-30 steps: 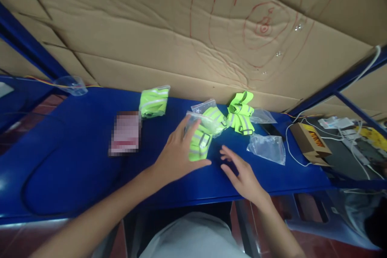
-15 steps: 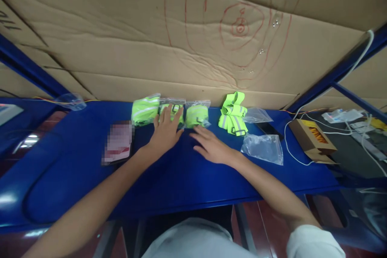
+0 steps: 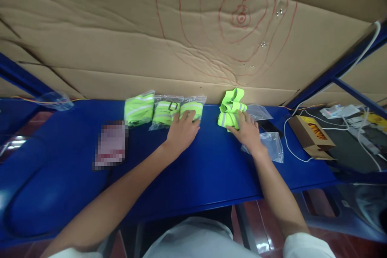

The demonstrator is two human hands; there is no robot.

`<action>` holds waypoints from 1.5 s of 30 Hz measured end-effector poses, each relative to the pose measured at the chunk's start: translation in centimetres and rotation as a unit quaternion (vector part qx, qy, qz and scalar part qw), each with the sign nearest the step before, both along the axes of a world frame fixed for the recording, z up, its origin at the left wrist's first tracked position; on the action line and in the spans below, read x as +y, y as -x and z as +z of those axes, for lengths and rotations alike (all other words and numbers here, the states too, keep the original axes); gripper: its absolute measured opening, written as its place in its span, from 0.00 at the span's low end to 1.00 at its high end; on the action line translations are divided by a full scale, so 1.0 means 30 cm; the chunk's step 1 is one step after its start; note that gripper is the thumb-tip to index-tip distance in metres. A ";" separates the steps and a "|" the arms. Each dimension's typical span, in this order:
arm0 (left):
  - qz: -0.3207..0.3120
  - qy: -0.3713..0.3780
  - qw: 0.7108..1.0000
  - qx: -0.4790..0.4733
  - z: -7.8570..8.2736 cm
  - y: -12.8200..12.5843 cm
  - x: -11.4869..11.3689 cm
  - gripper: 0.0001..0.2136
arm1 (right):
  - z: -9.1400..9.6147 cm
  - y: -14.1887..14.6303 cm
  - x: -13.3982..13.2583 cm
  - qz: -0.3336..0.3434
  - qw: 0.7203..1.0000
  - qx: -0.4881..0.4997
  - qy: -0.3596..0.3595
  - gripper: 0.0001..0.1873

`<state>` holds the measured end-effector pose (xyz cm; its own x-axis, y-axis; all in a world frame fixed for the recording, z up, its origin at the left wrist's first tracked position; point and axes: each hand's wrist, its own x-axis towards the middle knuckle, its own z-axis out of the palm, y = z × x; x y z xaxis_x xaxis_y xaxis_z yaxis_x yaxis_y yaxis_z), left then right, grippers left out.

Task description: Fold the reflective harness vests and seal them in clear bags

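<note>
So the biggest thing by far is the cardboard backing [image 3: 105,28], a wall of the stuff with red rings scribbled on it. Below that there's a blue worktop [image 3: 205,173], and all the hi-vis bits sit along its back half.

On the right end there's a brown cardboard box [image 3: 314,133] with an orange-and-black panel. Over on the left is a pixelated item [image 3: 110,145], can't tell what it is.

Three neon strap packs are lined up by the cardboard, each in clear plastic: the left pack [image 3: 139,109], the middle pack [image 3: 163,113] and the right pack [image 3: 192,107]. Just right of those, the loose neon strap [image 3: 232,107] is in a looped-up heap, unbagged.

Left hand [image 3: 184,128] is half open, fingers a bit spread and draped over the front of the right pack, doesn't look like it's gripping. Right hand [image 3: 248,131] is on the right side of the loose strap, fingers bent, thumb apart from them. Can't tell if it's actually pinching any of it.

Smaller stuff: a clear zip bag [image 3: 273,145] partly behind the right wrist, a clear cup [image 3: 57,100] way over left, a dark phone-looking slab [image 3: 270,127] by the bag, and a tiny black buckle [image 3: 173,106] on the middle pack
</note>
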<state>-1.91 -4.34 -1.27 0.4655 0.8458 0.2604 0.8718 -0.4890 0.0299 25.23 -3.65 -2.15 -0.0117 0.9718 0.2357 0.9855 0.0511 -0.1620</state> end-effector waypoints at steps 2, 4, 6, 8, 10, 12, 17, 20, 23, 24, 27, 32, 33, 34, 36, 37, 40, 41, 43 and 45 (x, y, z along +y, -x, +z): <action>0.035 0.001 0.999 0.014 0.023 -0.019 -0.005 0.15 | -0.006 -0.020 0.010 -0.011 0.999 0.001 0.045 0.42; 0.042 0.002 0.999 0.023 0.041 -0.036 -0.017 0.15 | -0.011 -0.021 0.009 -0.002 0.998 0.003 0.055 0.38; 0.036 -0.001 0.999 0.021 0.053 -0.050 -0.030 0.15 | -0.019 -0.011 0.002 -0.008 0.999 -0.012 0.042 0.37; 0.021 -0.008 1.000 0.005 0.059 -0.060 -0.041 0.15 | -0.032 0.005 -0.006 -0.009 0.999 -0.030 0.031 0.42; 0.001 -0.014 1.000 -0.017 0.062 -0.064 -0.048 0.14 | -0.044 0.022 -0.013 0.000 0.999 -0.042 0.024 0.46; -0.016 -0.016 0.999 -0.039 0.066 -0.064 -0.053 0.15 | -0.048 0.038 -0.019 0.009 0.999 -0.044 0.015 0.42; -0.035 0.009 0.995 -0.097 0.080 -0.056 -0.059 0.14 | -0.017 0.061 -0.031 0.031 0.998 0.039 -0.040 0.29; -0.037 0.083 0.980 -0.177 0.074 -0.052 -0.060 0.14 | -0.004 0.065 -0.030 0.033 0.988 0.133 -0.067 0.23; -0.060 0.157 0.947 -0.275 0.032 -0.055 -0.061 0.19 | -0.011 0.076 -0.027 0.040 0.979 0.181 -0.084 0.20; -0.066 0.164 0.938 -0.299 0.012 -0.058 -0.061 0.22 | -0.015 0.082 -0.027 0.047 0.975 0.199 -0.090 0.20; -0.072 0.167 0.930 -0.321 -0.036 -0.074 -0.056 0.33 | -0.026 0.102 -0.033 0.073 0.960 0.246 -0.110 0.20; -0.095 0.176 0.921 -0.334 0.009 -0.098 -0.008 0.29 | -0.027 0.110 -0.048 0.099 0.937 0.308 -0.135 0.19; -0.098 0.172 0.920 -0.339 0.038 -0.097 0.006 0.28 | -0.026 0.107 -0.049 0.101 0.933 0.317 -0.139 0.19; -0.103 0.168 0.918 -0.344 0.071 -0.092 0.020 0.26 | -0.025 0.102 -0.049 0.103 0.930 0.324 -0.141 0.19; -0.115 0.167 0.912 -0.355 0.144 -0.071 0.046 0.25 | -0.017 0.090 -0.043 0.111 0.924 0.336 -0.143 0.19; -0.118 0.169 0.908 -0.366 0.179 -0.058 0.057 0.25 | -0.009 0.084 -0.037 0.118 0.922 0.340 -0.141 0.19; -0.129 0.163 0.889 -0.409 0.262 -0.019 0.080 0.25 | 0.049 0.062 -0.005 0.148 0.919 0.345 -0.119 0.20; -0.136 0.157 0.882 -0.423 0.277 -0.010 0.085 0.25 | 0.082 0.055 0.007 0.160 0.922 0.337 -0.101 0.21; -0.151 0.147 0.870 -0.445 0.290 -0.005 0.094 0.23 | 0.165 0.043 0.030 0.199 0.931 0.302 -0.048 0.24; -0.165 0.137 0.861 -0.460 0.284 -0.011 0.101 0.22 | 0.261 0.041 0.043 0.267 0.932 0.244 0.022 0.29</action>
<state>-1.57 -1.33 7.25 0.3957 0.7950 0.4597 0.2314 -0.5707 0.7878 24.00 -2.35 5.67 -0.3981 0.8668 0.3001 0.6294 0.4962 -0.5981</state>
